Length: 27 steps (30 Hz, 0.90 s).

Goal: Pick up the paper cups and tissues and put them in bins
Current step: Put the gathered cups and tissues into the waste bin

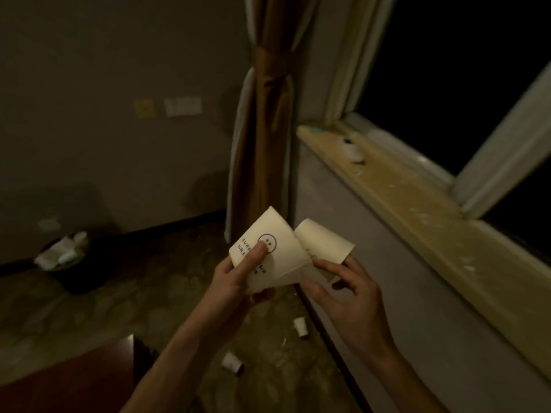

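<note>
Left hand (238,278) grips the printed cup (265,251); right hand (348,290) pinches the plain cup (325,241) touching it.
Below them, two loose cups (300,326) lie on the floor. Well apart to the left, the bin (64,257) already holds white litter. Farthest, a cup-like thing (353,150) and scraps sit on the windowsill (402,198). Probably about midway; nothing seems to block the way to the bin.

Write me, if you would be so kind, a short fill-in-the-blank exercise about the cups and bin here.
1. The left hand grips the printed cup; the other hand, the ____ one, holds the plain cup.
2. The bin stands to the person's ____.
3. ____ loose cups lie on the carpet.

Missing words: right; left; Two.
</note>
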{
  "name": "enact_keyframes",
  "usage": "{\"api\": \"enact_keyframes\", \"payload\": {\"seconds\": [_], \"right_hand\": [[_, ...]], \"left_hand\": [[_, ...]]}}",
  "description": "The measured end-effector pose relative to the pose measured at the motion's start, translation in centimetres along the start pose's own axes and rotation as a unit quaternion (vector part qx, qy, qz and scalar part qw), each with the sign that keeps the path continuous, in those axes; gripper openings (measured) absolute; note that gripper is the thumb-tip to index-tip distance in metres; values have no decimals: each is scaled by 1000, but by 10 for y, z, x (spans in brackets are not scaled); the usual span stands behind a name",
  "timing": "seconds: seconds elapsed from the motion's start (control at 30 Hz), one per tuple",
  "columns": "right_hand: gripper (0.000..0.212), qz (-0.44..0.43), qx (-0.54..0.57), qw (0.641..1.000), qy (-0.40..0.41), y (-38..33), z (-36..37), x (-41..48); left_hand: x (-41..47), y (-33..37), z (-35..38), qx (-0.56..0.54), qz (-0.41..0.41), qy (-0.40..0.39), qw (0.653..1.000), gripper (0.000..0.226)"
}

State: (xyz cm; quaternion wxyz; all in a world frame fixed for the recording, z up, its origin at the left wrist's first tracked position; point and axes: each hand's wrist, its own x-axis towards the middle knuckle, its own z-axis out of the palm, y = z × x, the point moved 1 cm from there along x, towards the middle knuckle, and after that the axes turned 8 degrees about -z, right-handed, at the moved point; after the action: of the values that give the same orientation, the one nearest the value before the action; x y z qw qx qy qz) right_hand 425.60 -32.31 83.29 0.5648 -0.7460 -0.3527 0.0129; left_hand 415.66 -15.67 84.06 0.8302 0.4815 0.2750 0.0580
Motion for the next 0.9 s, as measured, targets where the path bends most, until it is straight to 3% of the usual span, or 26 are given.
{"api": "enact_keyframes", "payload": {"seconds": [0.23,0.53,0.67,0.9], "right_hand": [[43,-23,-46,984,170,-37,-120,-59],[41,20,-128,930,344,-50,-272,-223],[20,55,-150,874,460,-61,-330,-322],[21,160,-203,724,639,-80,-378,-507]], "left_hand": [[-30,1,123,30,-60,-167,984,44],[-103,-94,291,80,-219,-300,925,47],[-151,-159,368,112,-315,-351,875,58],[-256,-293,475,190,-432,-423,773,75]]}}
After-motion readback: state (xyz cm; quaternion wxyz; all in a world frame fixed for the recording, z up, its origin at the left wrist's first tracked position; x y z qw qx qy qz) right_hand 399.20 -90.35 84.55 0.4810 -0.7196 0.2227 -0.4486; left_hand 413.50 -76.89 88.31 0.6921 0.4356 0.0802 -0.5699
